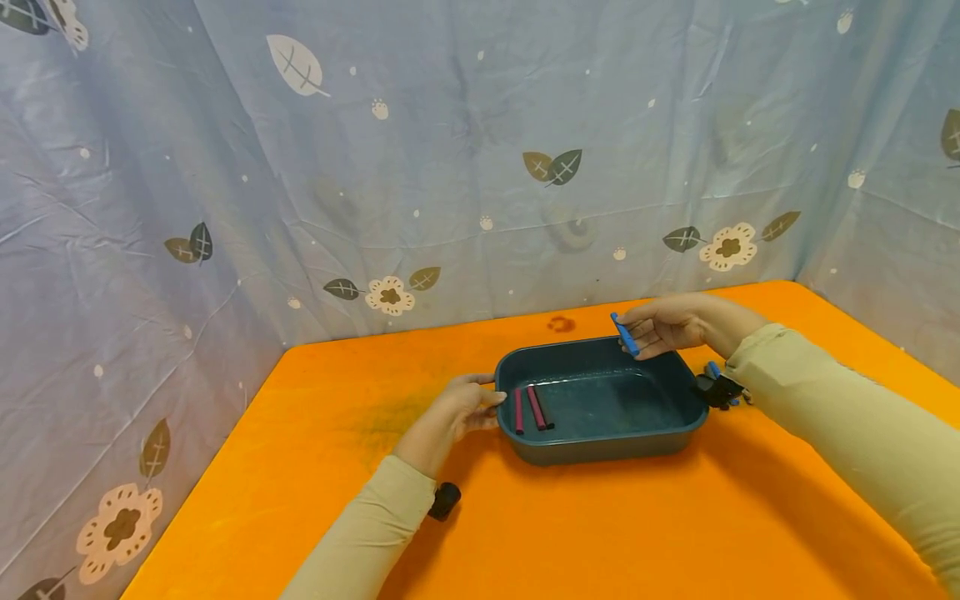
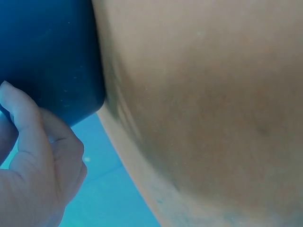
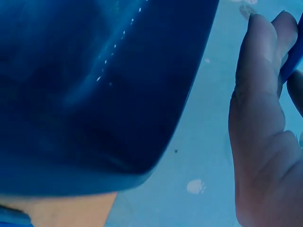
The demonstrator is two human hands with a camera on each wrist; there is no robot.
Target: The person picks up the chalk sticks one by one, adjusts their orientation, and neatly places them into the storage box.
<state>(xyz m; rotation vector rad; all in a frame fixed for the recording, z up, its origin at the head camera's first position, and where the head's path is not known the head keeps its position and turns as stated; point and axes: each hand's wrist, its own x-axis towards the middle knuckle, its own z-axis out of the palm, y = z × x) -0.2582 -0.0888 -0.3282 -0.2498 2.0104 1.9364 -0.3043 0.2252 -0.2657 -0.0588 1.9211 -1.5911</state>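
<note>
A dark teal rectangular basin (image 1: 600, 451) stands on the orange table. My left hand (image 1: 463, 407) grips its left rim, thumb on the edge and fingers along the outer wall; the left wrist view shows the fingers against the basin (image 2: 52, 42). Over the basin's back right corner, my right hand (image 1: 667, 325) pinches a slim blue stick (image 1: 626, 337) between thumb and fingers. Only part of that stick (image 3: 293, 59) shows in the right wrist view. Inside the basin, at its left end, lie purple-red sticks (image 1: 536, 407) with dark ends.
Several small pieces, some blue (image 1: 713, 369), lie on the table just right of the basin, partly hidden by the right wrist's camera (image 1: 717, 390). A patterned curtain (image 1: 465, 167) hangs behind the table and along both sides. A dark mark (image 1: 561, 324) stains the tabletop's back edge.
</note>
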